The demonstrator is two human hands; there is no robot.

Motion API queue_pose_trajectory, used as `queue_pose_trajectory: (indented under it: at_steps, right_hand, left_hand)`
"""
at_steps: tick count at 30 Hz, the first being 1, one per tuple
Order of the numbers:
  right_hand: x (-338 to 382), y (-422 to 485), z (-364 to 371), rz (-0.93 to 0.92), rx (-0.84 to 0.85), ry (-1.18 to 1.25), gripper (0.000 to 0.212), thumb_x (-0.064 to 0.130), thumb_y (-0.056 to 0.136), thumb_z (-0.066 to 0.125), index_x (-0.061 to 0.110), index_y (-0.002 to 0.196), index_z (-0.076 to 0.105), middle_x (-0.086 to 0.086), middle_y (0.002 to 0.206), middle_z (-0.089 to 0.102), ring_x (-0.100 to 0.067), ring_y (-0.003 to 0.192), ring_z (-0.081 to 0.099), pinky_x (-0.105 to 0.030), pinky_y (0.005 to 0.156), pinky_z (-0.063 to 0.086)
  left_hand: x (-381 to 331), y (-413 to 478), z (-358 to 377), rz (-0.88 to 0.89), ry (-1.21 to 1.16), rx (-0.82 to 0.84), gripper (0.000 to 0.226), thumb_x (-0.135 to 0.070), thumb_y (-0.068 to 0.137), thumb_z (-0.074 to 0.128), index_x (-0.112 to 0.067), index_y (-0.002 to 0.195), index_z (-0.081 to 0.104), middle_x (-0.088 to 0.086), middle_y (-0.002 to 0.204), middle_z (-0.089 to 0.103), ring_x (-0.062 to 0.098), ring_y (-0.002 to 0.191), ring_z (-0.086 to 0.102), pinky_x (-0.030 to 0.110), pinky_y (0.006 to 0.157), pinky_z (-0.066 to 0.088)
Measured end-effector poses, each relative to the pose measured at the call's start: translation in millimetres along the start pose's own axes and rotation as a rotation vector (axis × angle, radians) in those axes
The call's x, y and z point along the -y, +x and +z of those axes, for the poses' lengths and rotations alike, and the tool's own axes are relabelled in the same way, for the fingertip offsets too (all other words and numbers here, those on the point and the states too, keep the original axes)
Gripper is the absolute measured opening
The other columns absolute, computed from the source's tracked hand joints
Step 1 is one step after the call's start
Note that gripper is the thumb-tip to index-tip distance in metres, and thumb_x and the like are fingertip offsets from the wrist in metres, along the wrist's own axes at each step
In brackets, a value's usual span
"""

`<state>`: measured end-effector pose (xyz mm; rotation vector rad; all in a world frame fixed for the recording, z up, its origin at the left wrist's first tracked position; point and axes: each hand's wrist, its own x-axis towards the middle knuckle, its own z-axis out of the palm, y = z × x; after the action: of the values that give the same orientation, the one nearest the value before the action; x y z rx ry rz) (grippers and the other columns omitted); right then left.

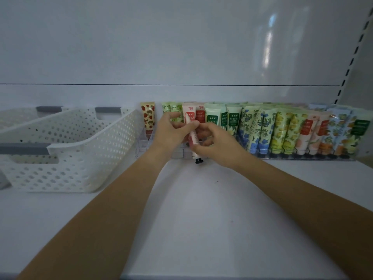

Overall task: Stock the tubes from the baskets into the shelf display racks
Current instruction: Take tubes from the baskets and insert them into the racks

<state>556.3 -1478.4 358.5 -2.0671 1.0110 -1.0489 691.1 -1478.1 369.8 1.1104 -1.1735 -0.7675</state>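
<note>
You held a pink tube (192, 139) cap-down in both hands, just in front of the clear display rack (302, 156); hard to tell whether it touched the rack. Left hand (171, 134) pinched the upper end, and right hand (217, 147) curled round the lower part. A white perforated basket (70, 150) sat left of the rack on the shelf (201, 209).
</note>
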Motion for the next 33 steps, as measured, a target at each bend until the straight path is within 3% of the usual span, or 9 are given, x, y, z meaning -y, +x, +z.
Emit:
queue_pose_trajectory:
  at_steps: [5, 9, 12, 16, 19, 22, 27, 30, 33]
  right_hand:
    - [-2, 2, -2, 0.114, -0.038, 0.196, 0.040, 0.007, 0.084, 0.062, 0.014, 0.120, 0.047, 0.000, 0.096, 0.064, -0.013, 0.086, 0.063, -0.027, 0.078, 0.053]
    - [-2, 5, -4, 0.214, -0.077, 0.406, 0.033, 0.003, 0.086, 0.058, 0.011, 0.117, 0.049, -0.004, 0.093, 0.066, -0.015, 0.082, 0.064, -0.029, 0.078, 0.055]
    - [-2, 7, -6, 0.255, -0.110, 0.432, 0.028, 0.003, 0.086, 0.053, 0.011, 0.113, 0.050, -0.009, 0.095, 0.065, -0.021, 0.086, 0.062, -0.043, 0.091, 0.052]
    - [2, 7, -13, 0.228, -0.173, 0.447, 0.014, 0.006, 0.089, 0.048, 0.017, 0.096, 0.052, -0.014, 0.099, 0.064, -0.025, 0.086, 0.061, -0.045, 0.086, 0.054]
    - [6, 10, -22, 0.165, -0.267, 0.505, 0.009, 0.010, 0.091, 0.048, 0.018, 0.093, 0.053, -0.006, 0.091, 0.063, -0.021, 0.081, 0.065, -0.036, 0.074, 0.058]
    - [12, 18, -32, 0.097, -0.379, 0.368, 0.006, 0.015, 0.090, 0.054, 0.020, 0.088, 0.053, 0.001, 0.084, 0.062, -0.011, 0.071, 0.063, -0.024, 0.063, 0.055]
    - [29, 39, -49, 0.025, -0.323, 0.105, 0.018, 0.018, 0.089, 0.058, 0.023, 0.101, 0.045, -0.001, 0.100, 0.063, -0.010, 0.078, 0.064, -0.032, 0.078, 0.055]
    - [38, 52, -48, -0.088, -0.295, -0.135, 0.051, 0.015, 0.088, 0.058, 0.024, 0.132, 0.033, 0.006, 0.097, 0.057, -0.003, 0.070, 0.058, -0.008, 0.055, 0.045]
    - [44, 64, -47, -0.160, -0.244, -0.334, 0.061, 0.014, 0.087, 0.057, 0.027, 0.139, 0.028, 0.005, 0.095, 0.053, -0.005, 0.065, 0.052, -0.010, 0.050, 0.040]
  left_hand:
    - [-1, -2, 1, -0.032, 0.024, 0.107, 0.038, -0.025, 0.083, 0.067, -0.008, 0.115, 0.054, 0.005, 0.091, 0.067, 0.011, 0.070, 0.067, 0.022, 0.059, 0.058]
    - [-2, -3, 3, -0.006, 0.017, 0.137, 0.023, -0.016, 0.090, 0.057, -0.007, 0.111, 0.056, 0.003, 0.085, 0.067, 0.012, 0.068, 0.066, 0.025, 0.065, 0.058]
    - [0, -1, 2, 0.007, 0.089, 0.088, 0.015, -0.007, 0.092, 0.053, -0.005, 0.106, 0.058, 0.007, 0.088, 0.067, 0.018, 0.075, 0.065, 0.032, 0.074, 0.057]
    - [11, 4, -4, 0.159, 0.464, -0.025, 0.013, -0.005, 0.091, 0.051, -0.009, 0.101, 0.059, 0.002, 0.090, 0.064, 0.009, 0.075, 0.059, 0.011, 0.066, 0.048]
    - [22, 6, -12, 0.293, 0.882, -0.010, 0.022, -0.007, 0.089, 0.053, -0.006, 0.108, 0.062, 0.010, 0.106, 0.064, 0.025, 0.100, 0.057, 0.029, 0.088, 0.046]
    - [28, 6, -16, 0.235, 1.048, 0.020, 0.029, -0.015, 0.090, 0.052, -0.009, 0.118, 0.058, 0.015, 0.124, 0.053, 0.033, 0.119, 0.042, 0.040, 0.100, 0.035]
    - [27, 6, -17, 0.157, 1.066, 0.045, 0.030, -0.023, 0.092, 0.047, -0.013, 0.119, 0.056, 0.013, 0.131, 0.049, 0.032, 0.126, 0.035, 0.051, 0.106, 0.029]
    - [25, 9, -20, 0.126, 1.064, 0.078, 0.031, -0.025, 0.091, 0.046, -0.015, 0.119, 0.055, 0.011, 0.132, 0.049, 0.031, 0.128, 0.033, 0.053, 0.107, 0.027]
    - [25, 11, -23, 0.136, 1.057, 0.119, 0.031, -0.027, 0.091, 0.047, -0.014, 0.119, 0.055, 0.010, 0.130, 0.052, 0.032, 0.127, 0.036, 0.053, 0.106, 0.029]
